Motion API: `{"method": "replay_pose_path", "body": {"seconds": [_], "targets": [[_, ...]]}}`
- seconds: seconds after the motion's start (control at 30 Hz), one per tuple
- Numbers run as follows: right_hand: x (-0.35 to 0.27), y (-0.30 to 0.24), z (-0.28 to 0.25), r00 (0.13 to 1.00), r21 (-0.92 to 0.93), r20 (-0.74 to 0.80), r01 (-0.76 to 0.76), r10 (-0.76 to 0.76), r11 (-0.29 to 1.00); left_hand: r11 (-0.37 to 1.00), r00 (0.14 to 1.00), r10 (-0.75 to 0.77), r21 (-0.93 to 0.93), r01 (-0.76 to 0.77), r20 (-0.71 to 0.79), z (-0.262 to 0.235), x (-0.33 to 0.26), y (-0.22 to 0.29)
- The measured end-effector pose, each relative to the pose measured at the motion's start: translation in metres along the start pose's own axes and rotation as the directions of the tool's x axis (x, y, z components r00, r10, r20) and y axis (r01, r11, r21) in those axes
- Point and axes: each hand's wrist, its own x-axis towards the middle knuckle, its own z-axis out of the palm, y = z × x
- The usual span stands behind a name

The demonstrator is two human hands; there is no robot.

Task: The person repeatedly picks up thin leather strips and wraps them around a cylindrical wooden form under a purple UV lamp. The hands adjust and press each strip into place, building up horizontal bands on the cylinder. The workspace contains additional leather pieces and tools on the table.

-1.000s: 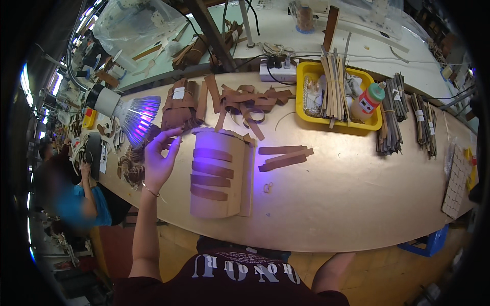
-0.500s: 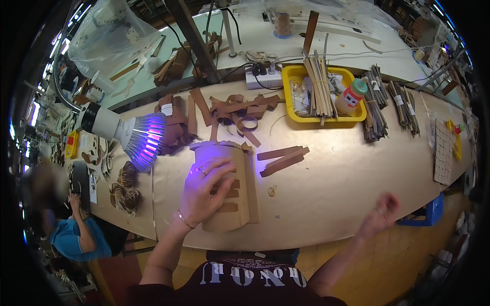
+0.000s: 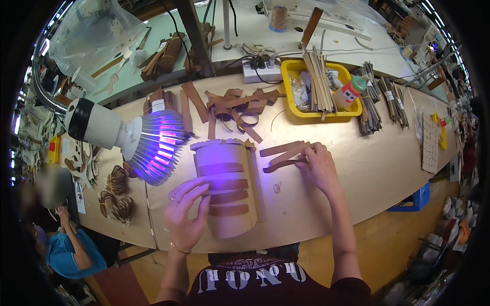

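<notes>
A tan half-round form [image 3: 232,224] lies on the table in front of me, with several brown leather strips [image 3: 229,197] laid across its curved top. My left hand [image 3: 186,211] is at the form's left edge. Its thumb stands apart from the fingers, whose tips are by the end of one strip. To the right of the form, my right hand [image 3: 321,166] pinches the end of a loose brown leather strip [image 3: 279,165]. Other loose strips [image 3: 280,149] lie just beside it. The right fingertips are partly hidden.
A lamp [image 3: 153,145] with a purple glow hangs left of the form. Behind are tangled brown strips [image 3: 240,108] and a yellow tray [image 3: 321,115] holding sticks and a bottle [image 3: 349,93]. Coiled bundles [image 3: 116,196] lie left; a co-worker in blue [image 3: 76,250] sits there.
My right hand has come in from the right and taken hold of a loose strip. My left hand has shifted off the form's top to its left edge, uncovering the strips.
</notes>
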Motion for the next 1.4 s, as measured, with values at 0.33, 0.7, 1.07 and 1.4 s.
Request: {"method": "replay_pose_path", "body": {"seconds": [0.33,0.7,1.07,1.4], "targets": [[-0.044,0.024,-0.027,0.991,0.186,0.051,-0.133,0.126,0.974,0.963,0.973,0.202,-0.202,-0.178,0.108,0.018,0.009,0.021],[-0.014,-0.034,0.016,0.979,0.026,-0.172,0.114,-0.108,0.993,0.969,0.979,0.204,-0.141,-0.202,-0.003,0.011,0.006,0.017],[-0.008,-0.062,0.019,0.93,0.868,-0.097,-0.095,0.354,0.487,0.952,0.996,-0.047,-0.304,0.021,-0.079,0.004,-0.003,-0.001],[0.032,-0.123,-0.043,0.95,0.947,0.182,-0.239,-0.255,-0.213,0.336,0.869,-0.066,-0.809,0.483,0.491,0.006,0.041,0.013]]}}
